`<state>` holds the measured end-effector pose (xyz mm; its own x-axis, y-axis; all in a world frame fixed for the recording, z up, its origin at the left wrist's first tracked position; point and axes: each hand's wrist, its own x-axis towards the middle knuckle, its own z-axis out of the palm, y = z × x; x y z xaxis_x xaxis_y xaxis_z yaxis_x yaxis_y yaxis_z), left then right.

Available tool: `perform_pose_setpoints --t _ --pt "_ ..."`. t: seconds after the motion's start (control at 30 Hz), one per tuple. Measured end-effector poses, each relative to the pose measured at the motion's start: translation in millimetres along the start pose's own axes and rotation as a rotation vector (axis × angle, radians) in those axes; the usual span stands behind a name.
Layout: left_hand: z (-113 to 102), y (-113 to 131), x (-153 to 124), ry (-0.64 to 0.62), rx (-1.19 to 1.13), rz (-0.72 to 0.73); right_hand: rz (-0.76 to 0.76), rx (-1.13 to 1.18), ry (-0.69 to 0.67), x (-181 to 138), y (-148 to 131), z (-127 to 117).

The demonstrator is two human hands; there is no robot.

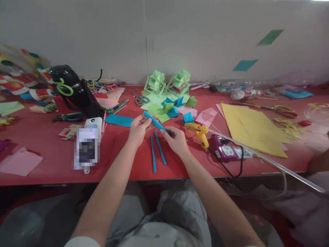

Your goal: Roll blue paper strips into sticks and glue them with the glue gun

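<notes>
Head view shows a blue paper strip [155, 122] between the hands: the left hand [140, 129] pinches it toward its far end, the right hand [176, 140] holds its near end. Uneven finger pressure could crease or twist it. Its long axis slants, the far end pointing forward and left, the near end back and right. Two narrow blue strips [153, 154] lie on the bench [174, 171] nearer the body than the hands; a yellow glue gun [197, 129] lies right of them, where a rightward sweep could knock it.

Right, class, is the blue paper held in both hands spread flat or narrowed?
Narrowed: the blue paper forms a slim stick between left hand and right hand; rolled or folded, I cannot tell.
</notes>
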<state>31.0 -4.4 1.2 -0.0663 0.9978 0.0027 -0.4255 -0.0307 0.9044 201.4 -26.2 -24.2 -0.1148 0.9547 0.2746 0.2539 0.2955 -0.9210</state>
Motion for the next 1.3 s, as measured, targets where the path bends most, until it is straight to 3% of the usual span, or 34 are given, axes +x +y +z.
perform_pose_setpoints --t 0.67,1.03,1.3 --pt "-4.6 1.7 6.0 0.2 -0.063 -0.043 0.112 0.373 -0.098 4.5 -0.1 0.2" --pt "-3.3 2.4 4.2 0.152 -0.082 -0.058 0.175 0.432 -0.065 6.1 2.6 0.0" --pt "-3.4 -4.5 1.7 -0.005 0.01 -0.067 0.222 0.471 -0.043 6.0 -0.3 -0.4"
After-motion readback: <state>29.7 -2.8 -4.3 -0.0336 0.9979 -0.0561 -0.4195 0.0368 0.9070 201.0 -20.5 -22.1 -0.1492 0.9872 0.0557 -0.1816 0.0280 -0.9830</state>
